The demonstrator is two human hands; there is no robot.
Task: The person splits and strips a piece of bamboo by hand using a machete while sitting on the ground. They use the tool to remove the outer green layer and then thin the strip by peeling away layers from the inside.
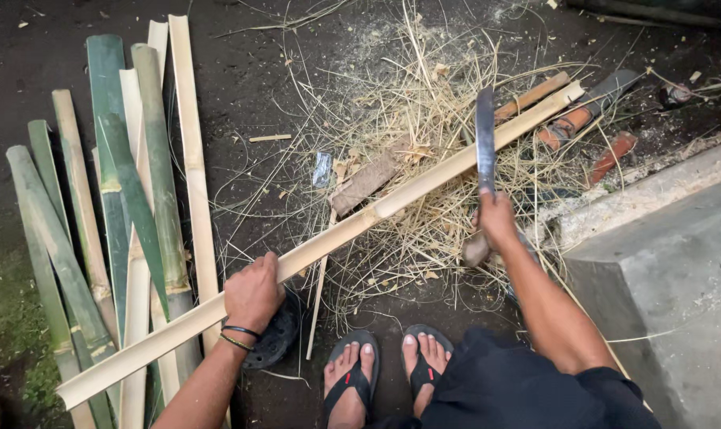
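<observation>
1. We take the long bamboo strip (392, 202) as our landmark; it lies slantwise over the dark ground, pale cut face up, its low end near the stacked slats and its high end among the tools at the far side.
2. Our left hand (253, 294) is closed around the strip on its lower part, fingers wrapped over the near edge; dark bands sit on that wrist.
3. Our right hand (496, 218) is on the near side of the strip, closed around the handle of a machete (485, 139).
4. The machete's blade points away from us and crosses over the strip's upper part; we cannot tell whether the edge touches the bamboo.
5. Beyond the strip's low end lies a pile of split bamboo slats (130, 206), green and pale, roughly side by side.
6. Under and around the strip's middle spreads a heap of dry shavings (424, 119).
7. A flat wooden block (366, 181) lies in the shavings just beyond the strip's middle.
8. Near the strip's high end lie other tools with wooden and orange handles (571, 119).
9. On the near side of the strip our feet in black sandals (352, 373) rest on the ground, and a concrete slab (670, 270) stands beside our right arm.
</observation>
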